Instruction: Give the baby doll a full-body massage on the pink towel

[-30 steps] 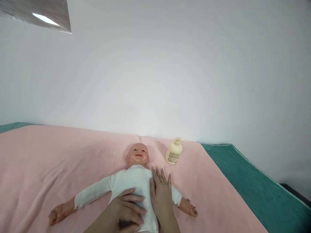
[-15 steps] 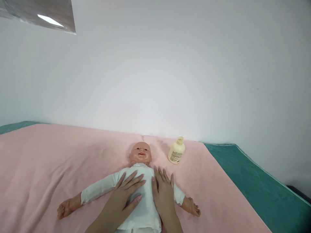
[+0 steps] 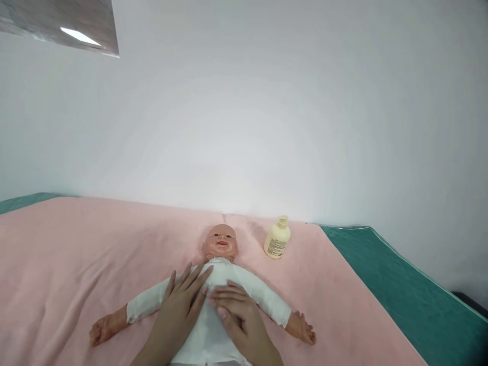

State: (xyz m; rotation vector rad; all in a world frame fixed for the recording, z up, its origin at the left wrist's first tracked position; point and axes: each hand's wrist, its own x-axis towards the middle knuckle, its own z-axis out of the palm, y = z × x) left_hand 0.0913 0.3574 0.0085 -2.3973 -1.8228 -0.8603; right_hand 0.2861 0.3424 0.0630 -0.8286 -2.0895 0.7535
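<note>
Both L hand (image 3: pixel 183 302) & R hand (image 3: pixel 238 310) are at doll's (image 3: pixel 220 243) chest, L fingers apart, R mostly together, & I reckon its top (image 3: pixel 213 328) may bunch w/ hard rubbing.

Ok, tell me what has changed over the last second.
The left hand moved up from the baby doll's belly to its picture-left shoulder; the right hand shifted inward from the other shoulder to the chest. Neither grasped anything. The doll and yellow pump bottle stayed put on the pink blanket.
</note>
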